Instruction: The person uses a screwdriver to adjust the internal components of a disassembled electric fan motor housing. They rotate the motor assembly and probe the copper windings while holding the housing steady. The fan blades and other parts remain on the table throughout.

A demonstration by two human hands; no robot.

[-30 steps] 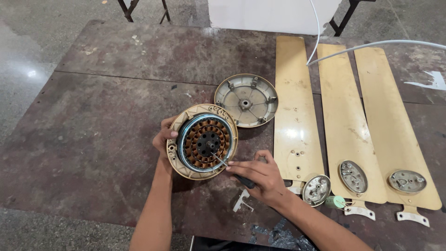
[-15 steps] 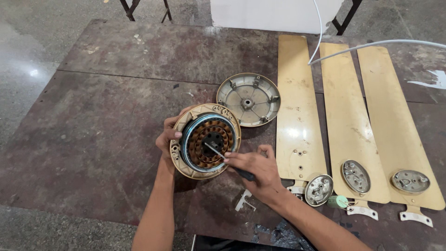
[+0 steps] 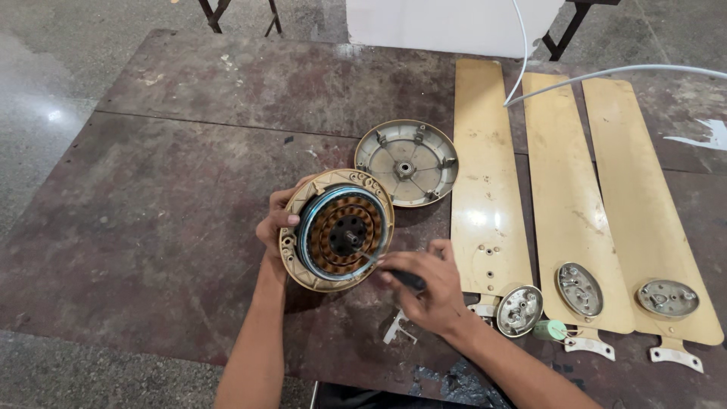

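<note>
A round ceiling fan motor (image 3: pixel 338 229) with copper windings and a beige housing is tilted up on the dark worn table (image 3: pixel 174 197). My left hand (image 3: pixel 274 224) grips its left rim. My right hand (image 3: pixel 424 288) holds a black-handled screwdriver (image 3: pixel 394 274) whose metal tip reaches into the windings near the motor's centre shaft. The motor's round beige cover (image 3: pixel 407 162) lies face up just behind and to the right.
Three long beige fan blades (image 3: pixel 485 174) lie side by side on the right, with round metal caps (image 3: pixel 519 310) near their brackets. A small green capacitor (image 3: pixel 550 329), a metal bracket (image 3: pixel 399 327) and white cables (image 3: pixel 606 74) are also on the table.
The motor has been tipped up more steeply toward me and shifted slightly right. My right hand with the screwdriver has moved with it, the tip staying inside the motor.
</note>
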